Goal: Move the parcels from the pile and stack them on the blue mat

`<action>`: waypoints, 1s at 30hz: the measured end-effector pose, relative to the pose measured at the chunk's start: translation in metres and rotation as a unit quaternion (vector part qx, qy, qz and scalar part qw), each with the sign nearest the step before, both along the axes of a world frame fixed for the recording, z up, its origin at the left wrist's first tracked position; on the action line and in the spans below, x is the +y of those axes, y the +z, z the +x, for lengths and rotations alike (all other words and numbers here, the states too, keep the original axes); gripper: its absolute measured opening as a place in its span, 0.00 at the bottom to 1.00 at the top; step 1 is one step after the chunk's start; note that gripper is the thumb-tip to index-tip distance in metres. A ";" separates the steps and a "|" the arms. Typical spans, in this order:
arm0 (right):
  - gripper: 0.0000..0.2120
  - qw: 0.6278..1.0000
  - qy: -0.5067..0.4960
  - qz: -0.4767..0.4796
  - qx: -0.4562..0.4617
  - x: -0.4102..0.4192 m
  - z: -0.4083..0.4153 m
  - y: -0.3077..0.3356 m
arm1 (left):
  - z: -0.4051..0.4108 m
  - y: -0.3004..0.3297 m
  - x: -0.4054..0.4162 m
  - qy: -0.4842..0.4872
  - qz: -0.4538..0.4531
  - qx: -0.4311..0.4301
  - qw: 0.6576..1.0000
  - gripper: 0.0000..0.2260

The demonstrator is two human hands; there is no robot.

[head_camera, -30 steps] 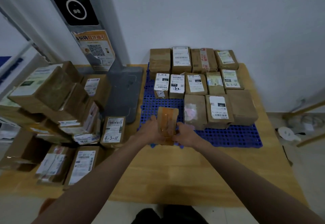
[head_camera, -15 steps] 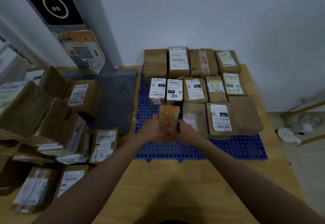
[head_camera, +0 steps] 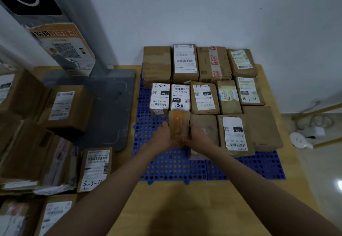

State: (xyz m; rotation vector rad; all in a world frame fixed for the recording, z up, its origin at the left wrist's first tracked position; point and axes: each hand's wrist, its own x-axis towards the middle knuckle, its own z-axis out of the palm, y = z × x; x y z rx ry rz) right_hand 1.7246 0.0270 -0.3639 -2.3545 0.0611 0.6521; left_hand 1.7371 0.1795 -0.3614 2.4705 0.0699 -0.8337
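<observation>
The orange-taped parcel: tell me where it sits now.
In the head view, the orange-taped parcel is mid-frame over the blue mat, held between left hand and right hand.

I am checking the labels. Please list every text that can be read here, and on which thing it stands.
"4-3-11": handwritten on pile parcel.
"4-3-21": handwritten on right mat parcel.
"070": parcel label behind the held parcel.
"220": left neighbour's label.
"15H": front parcel label.
Orange poster and the fine print: too blurred.
</observation>
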 end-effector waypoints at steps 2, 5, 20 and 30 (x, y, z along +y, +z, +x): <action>0.22 1.000 -0.012 -0.010 -0.008 -0.001 0.000 -0.005 | 0.003 -0.004 -0.001 0.006 -0.007 0.008 1.000 0.40; 0.22 0.999 -0.013 -0.037 -0.036 -0.003 0.001 -0.011 | 0.005 -0.010 -0.001 0.001 -0.021 0.015 1.000 0.39; 0.26 0.996 0.014 -0.087 -0.019 -0.002 -0.004 0.011 | 0.000 0.016 0.010 -0.055 0.081 0.003 0.995 0.35; 0.09 0.974 0.195 -0.107 -0.030 0.048 -0.048 0.041 | -0.084 0.051 0.086 -0.048 0.102 -0.026 0.993 0.15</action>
